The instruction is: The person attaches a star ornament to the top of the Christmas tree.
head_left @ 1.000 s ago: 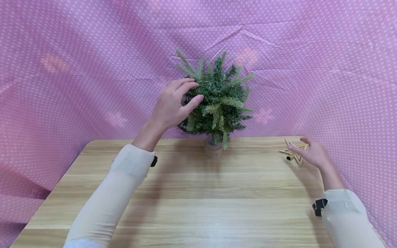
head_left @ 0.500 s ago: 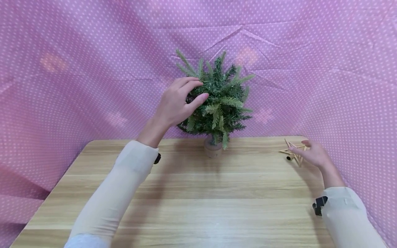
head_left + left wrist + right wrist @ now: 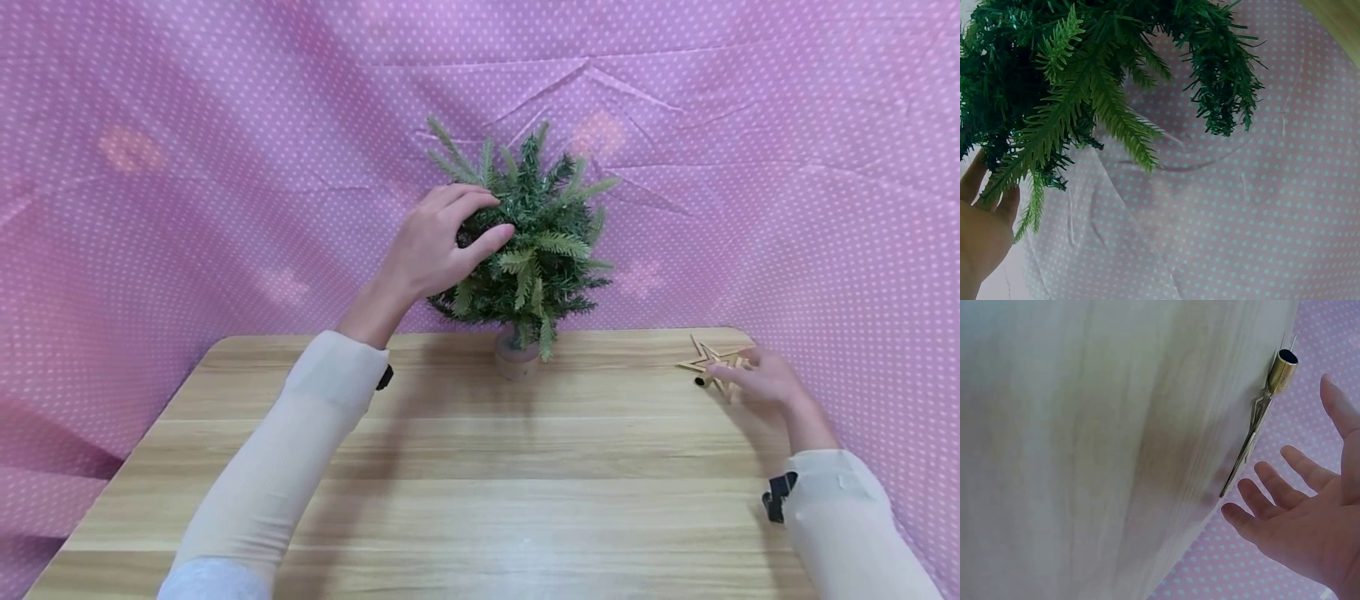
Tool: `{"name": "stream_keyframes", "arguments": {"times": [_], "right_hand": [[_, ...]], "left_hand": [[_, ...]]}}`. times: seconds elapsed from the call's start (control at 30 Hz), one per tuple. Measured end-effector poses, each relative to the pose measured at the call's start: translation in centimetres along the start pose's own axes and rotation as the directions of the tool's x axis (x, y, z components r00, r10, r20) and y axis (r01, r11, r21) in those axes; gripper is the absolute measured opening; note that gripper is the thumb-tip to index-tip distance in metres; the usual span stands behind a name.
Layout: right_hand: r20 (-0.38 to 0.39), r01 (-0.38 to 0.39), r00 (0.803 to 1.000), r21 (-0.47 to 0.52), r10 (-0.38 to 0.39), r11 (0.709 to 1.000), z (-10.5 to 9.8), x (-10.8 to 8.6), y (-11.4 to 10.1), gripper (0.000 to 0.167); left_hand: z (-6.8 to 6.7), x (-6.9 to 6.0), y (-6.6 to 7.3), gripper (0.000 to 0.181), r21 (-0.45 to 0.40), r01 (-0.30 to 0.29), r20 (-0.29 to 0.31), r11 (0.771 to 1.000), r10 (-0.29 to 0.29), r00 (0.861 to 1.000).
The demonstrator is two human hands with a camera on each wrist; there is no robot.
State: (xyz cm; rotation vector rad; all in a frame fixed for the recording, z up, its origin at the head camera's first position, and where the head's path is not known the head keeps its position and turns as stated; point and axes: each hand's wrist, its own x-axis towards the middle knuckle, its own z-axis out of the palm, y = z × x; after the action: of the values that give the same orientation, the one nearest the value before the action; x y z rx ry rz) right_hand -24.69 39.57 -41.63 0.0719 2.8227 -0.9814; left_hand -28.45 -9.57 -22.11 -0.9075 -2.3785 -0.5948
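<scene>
A small artificial Christmas tree (image 3: 551, 225) stands upright at the back of the table, its round base (image 3: 517, 358) on the wood. My left hand (image 3: 435, 246) lies against its left side, thumb and fingers parted among the branches. In the left wrist view that hand (image 3: 988, 234) shows at the left edge, fingertips partly hidden by the green sprigs (image 3: 1063, 112). Toward the back right corner lies a gold star tree topper (image 3: 708, 362) with a short tube (image 3: 1284, 372). Beside it my right hand (image 3: 765, 383) reaches in; the right wrist view shows its fingers (image 3: 1275, 484) spread, apart from the topper.
A wooden table (image 3: 525, 483) spreads out in front, its back edge close to a pink dotted cloth (image 3: 750, 125). The cloth hangs behind and on both sides.
My left hand has moved right, further into the tree's branches. The right hand has shifted slightly right and down, its thumb and fingers closer together by the topper. The tree has stayed put.
</scene>
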Motion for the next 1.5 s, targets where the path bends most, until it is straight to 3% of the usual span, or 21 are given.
{"name": "stream_keyframes", "arguments": {"times": [0.43, 0.67, 1.07, 1.17, 1.4, 1.5], "right_hand": [[0.024, -0.017, 1.000, 0.018, 0.017, 1.000, -0.4, -0.1, 0.1, 0.098], [0.030, -0.004, 1.000, 0.008, 0.004, 1.000, -0.3, 0.3, 0.8, 0.100], [0.034, -0.040, 0.999, -0.001, 0.040, 0.999, -0.2, 0.2, 0.9, 0.105], [0.022, -0.034, 0.999, -0.001, 0.034, 0.999, -0.2, 0.1, 0.9, 0.099], [0.021, -0.046, 0.999, 0.064, 0.044, 0.997, 0.3, 0.0, 1.2, 0.067], [0.023, -0.068, 0.998, 0.065, 0.067, 0.996, 0.4, 0.0, 1.3, 0.067]], "left_hand": [[0.0, 0.6, 0.7, 0.065, 0.048, 0.047, 0.098, 0.998, -0.052, 0.994], [0.3, 0.7, 0.7, 0.070, 0.117, 0.038, 0.122, 0.992, -0.053, 0.991], [0.5, 1.0, 1.0, 0.071, 0.164, 0.056, 0.141, 0.985, -0.079, 0.987], [0.5, 1.0, 1.1, 0.071, 0.171, 0.056, 0.144, 0.984, -0.081, 0.986], [0.5, 0.7, 1.0, 0.071, 0.183, 0.054, 0.154, 0.982, -0.083, 0.985], [0.4, 0.7, 1.0, 0.071, 0.182, 0.052, 0.151, 0.982, -0.080, 0.985]]}}
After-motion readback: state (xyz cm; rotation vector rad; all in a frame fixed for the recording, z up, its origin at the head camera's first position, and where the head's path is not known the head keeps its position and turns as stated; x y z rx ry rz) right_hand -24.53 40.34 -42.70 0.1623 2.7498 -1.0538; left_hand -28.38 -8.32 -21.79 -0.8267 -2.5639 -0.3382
